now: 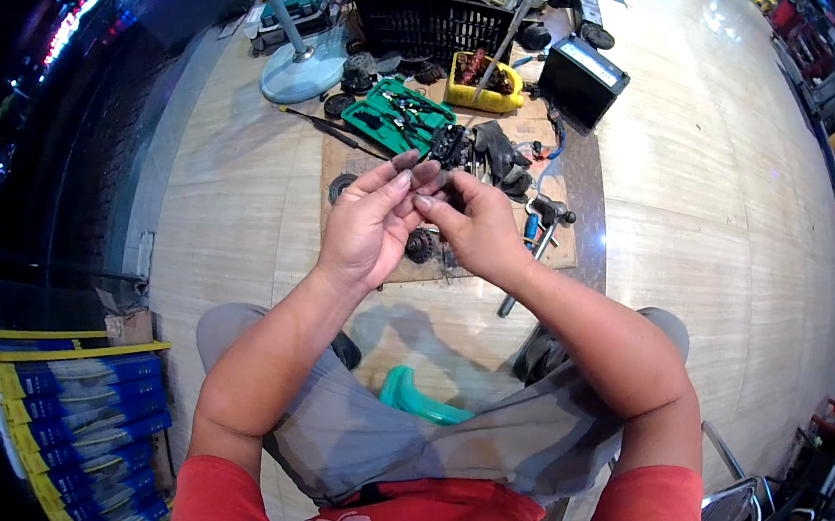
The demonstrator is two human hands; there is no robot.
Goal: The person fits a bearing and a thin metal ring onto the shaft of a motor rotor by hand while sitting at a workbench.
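Note:
Over a stained cardboard sheet, my two hands meet at the fingertips. My left hand is turned palm up, its thumb pressed toward the long fingers. My right hand comes in from the side with thumb and forefinger pinched together. Whatever lies between the fingers is too small or hidden to make out. Just below the fingertips sits a dark toothed gear, partly covered by my hands. A dark round part lies beside my left hand. Beyond the fingers are a dark metal mechanism and a dark glove.
An open green tool case lies farther off, near a cut yellow jug and a black battery. A hammer rests at the right. The fan base stands far left. A green plastic piece is between my legs.

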